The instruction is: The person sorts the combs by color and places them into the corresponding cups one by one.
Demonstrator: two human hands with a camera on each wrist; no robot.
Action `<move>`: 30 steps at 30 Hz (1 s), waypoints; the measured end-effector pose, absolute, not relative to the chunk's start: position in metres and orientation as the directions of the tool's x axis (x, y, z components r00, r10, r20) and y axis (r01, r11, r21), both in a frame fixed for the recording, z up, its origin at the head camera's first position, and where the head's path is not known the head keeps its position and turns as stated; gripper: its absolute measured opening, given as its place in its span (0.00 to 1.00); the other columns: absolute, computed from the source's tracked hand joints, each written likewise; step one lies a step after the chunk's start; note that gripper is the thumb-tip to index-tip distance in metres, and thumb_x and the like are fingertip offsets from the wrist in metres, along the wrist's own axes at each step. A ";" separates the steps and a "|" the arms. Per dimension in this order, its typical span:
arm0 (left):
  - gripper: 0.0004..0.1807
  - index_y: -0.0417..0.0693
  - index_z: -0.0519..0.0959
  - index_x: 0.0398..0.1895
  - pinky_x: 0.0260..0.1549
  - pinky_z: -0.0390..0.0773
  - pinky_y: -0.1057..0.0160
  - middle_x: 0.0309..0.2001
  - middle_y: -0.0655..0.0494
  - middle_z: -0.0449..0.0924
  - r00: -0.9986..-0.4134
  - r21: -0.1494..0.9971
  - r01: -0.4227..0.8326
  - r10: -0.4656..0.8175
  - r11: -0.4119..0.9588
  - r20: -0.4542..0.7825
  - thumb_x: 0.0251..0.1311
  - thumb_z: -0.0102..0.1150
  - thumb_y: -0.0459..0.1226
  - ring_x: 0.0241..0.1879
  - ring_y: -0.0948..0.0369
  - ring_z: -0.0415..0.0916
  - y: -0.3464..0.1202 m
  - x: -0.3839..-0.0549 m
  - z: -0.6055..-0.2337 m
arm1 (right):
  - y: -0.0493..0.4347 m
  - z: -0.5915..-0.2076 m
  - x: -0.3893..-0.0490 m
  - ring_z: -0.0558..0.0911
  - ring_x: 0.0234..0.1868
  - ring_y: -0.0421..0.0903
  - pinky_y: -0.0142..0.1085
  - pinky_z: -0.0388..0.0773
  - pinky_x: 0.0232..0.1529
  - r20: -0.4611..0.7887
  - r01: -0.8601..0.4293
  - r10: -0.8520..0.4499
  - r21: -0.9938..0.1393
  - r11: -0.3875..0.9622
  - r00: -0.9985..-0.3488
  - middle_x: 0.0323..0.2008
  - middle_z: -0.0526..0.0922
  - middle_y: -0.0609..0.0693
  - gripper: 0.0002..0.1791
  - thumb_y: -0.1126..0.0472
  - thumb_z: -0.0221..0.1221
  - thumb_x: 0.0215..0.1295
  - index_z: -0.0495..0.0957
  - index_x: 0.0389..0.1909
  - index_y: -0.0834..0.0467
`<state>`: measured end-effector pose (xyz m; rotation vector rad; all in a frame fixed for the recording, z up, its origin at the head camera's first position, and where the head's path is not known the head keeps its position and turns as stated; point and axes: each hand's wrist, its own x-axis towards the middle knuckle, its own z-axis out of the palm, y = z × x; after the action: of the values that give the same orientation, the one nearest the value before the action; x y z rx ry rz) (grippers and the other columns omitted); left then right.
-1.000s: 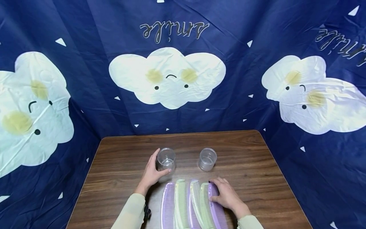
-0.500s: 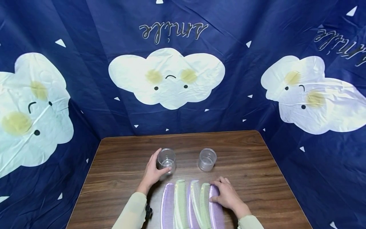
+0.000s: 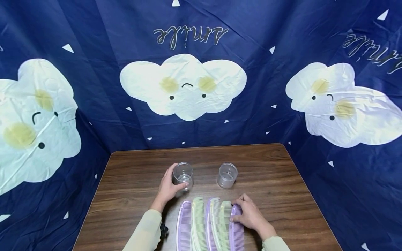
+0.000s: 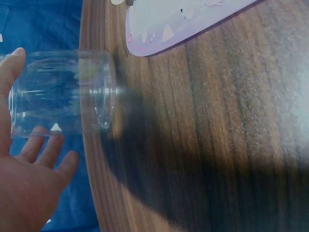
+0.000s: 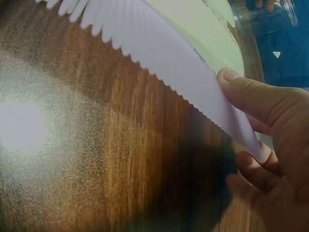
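My left hand (image 3: pixel 167 189) is wrapped partly around a clear round plastic cup (image 3: pixel 183 170), thumb on the near side and fingers on the far side. The left wrist view shows the thumb and fingertips against the cup's wall (image 4: pixel 58 92); nothing is visible inside it. My right hand (image 3: pixel 250 213) pinches the far end of the rightmost purple comb (image 3: pixel 237 232) between thumb and fingers. In the right wrist view this comb (image 5: pixel 178 79) slants above the wood, teeth facing outward, beside a pale green comb (image 5: pixel 203 36).
A second clear cup (image 3: pixel 227 175) stands at the right of the gripped one. Purple and green combs, such as the leftmost purple comb (image 3: pixel 184 226), lie side by side at the front of the wooden table (image 3: pixel 125 188). A blue cloth (image 3: pixel 94 122) with clouds hangs around it.
The rightmost purple comb has swung from a slant to nearly straight, its near end shifting left. My right hand stays almost in place. My left hand keeps its hold on the cup.
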<state>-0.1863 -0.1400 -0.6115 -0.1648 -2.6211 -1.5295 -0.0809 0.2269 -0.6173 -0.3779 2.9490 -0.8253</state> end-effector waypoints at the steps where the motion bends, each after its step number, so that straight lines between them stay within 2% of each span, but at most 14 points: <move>1: 0.55 0.54 0.65 0.75 0.67 0.71 0.42 0.68 0.44 0.72 -0.988 0.861 0.149 0.040 0.486 0.148 0.40 0.85 0.42 0.65 0.45 0.73 -0.140 -0.186 -0.611 | 0.227 -0.617 -0.081 0.77 0.44 0.42 0.43 0.82 0.47 0.005 -0.213 -0.247 -0.526 0.823 -0.969 0.43 0.73 0.43 0.33 0.48 0.82 0.38 0.86 0.50 0.53; 6: 0.53 0.54 0.68 0.73 0.67 0.71 0.40 0.66 0.43 0.73 -0.987 0.883 0.156 0.027 0.442 0.161 0.39 0.86 0.40 0.64 0.45 0.73 -0.139 -0.186 -0.609 | 0.227 -0.616 -0.082 0.81 0.51 0.52 0.54 0.83 0.56 -0.021 -0.200 -0.256 -0.564 0.801 -0.966 0.48 0.76 0.49 0.31 0.49 0.82 0.38 0.84 0.46 0.53; 12: 0.52 0.57 0.70 0.71 0.62 0.80 0.46 0.65 0.43 0.74 -0.991 0.915 0.123 -0.002 0.384 0.134 0.38 0.87 0.36 0.62 0.46 0.75 -0.137 -0.184 -0.609 | 0.228 -0.616 -0.079 0.79 0.57 0.63 0.62 0.78 0.61 -0.031 -0.213 -0.282 -0.578 0.788 -0.959 0.54 0.79 0.57 0.28 0.50 0.81 0.38 0.82 0.41 0.53; 15: 0.52 0.58 0.70 0.71 0.61 0.81 0.48 0.64 0.43 0.75 -0.991 0.918 0.120 -0.009 0.379 0.133 0.38 0.86 0.35 0.62 0.47 0.75 -0.136 -0.184 -0.609 | 0.228 -0.615 -0.078 0.80 0.57 0.62 0.61 0.79 0.61 -0.019 -0.231 -0.296 -0.576 0.784 -0.955 0.52 0.80 0.54 0.26 0.51 0.81 0.39 0.82 0.40 0.53; 18: 0.52 0.56 0.70 0.71 0.61 0.81 0.47 0.64 0.42 0.74 -0.990 0.920 0.127 -0.006 0.370 0.139 0.38 0.86 0.35 0.62 0.46 0.76 -0.136 -0.183 -0.610 | 0.227 -0.614 -0.077 0.81 0.52 0.54 0.56 0.82 0.58 -0.013 -0.241 -0.302 -0.572 0.784 -0.953 0.47 0.80 0.45 0.25 0.52 0.81 0.40 0.83 0.41 0.54; 20: 0.52 0.55 0.70 0.71 0.62 0.81 0.46 0.64 0.42 0.74 -0.990 0.924 0.129 -0.002 0.360 0.138 0.38 0.86 0.34 0.62 0.45 0.76 -0.137 -0.182 -0.610 | 0.227 -0.614 -0.076 0.81 0.52 0.52 0.54 0.82 0.58 -0.008 -0.246 -0.305 -0.570 0.784 -0.952 0.46 0.79 0.43 0.26 0.53 0.80 0.41 0.84 0.43 0.55; 22: 0.51 0.54 0.69 0.71 0.61 0.81 0.45 0.64 0.41 0.73 -0.990 0.926 0.130 0.002 0.353 0.138 0.39 0.86 0.34 0.62 0.44 0.76 -0.137 -0.183 -0.610 | 0.227 -0.613 -0.077 0.81 0.53 0.53 0.54 0.82 0.58 -0.006 -0.251 -0.309 -0.569 0.783 -0.951 0.47 0.80 0.45 0.27 0.53 0.80 0.42 0.85 0.45 0.56; 27: 0.52 0.57 0.70 0.71 0.62 0.81 0.47 0.64 0.42 0.74 -0.992 0.931 0.115 -0.002 0.348 0.123 0.38 0.86 0.33 0.62 0.46 0.76 -0.137 -0.184 -0.611 | 0.229 -0.607 -0.078 0.80 0.57 0.62 0.60 0.79 0.62 0.005 -0.274 -0.333 -0.580 0.767 -0.943 0.54 0.81 0.59 0.27 0.56 0.79 0.44 0.86 0.47 0.59; 30: 0.52 0.55 0.70 0.71 0.60 0.82 0.46 0.63 0.42 0.74 -0.990 0.927 0.128 -0.005 0.354 0.139 0.37 0.86 0.33 0.61 0.45 0.77 -0.136 -0.184 -0.611 | 0.232 -0.602 -0.079 0.80 0.57 0.64 0.62 0.78 0.61 0.007 -0.285 -0.351 -0.599 0.749 -0.936 0.53 0.82 0.62 0.24 0.57 0.78 0.45 0.87 0.45 0.60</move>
<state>-0.1842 -0.1362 -0.6111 -0.1133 -2.4860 -1.7186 -0.0795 0.2321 -0.6023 -0.5173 2.8379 -0.9455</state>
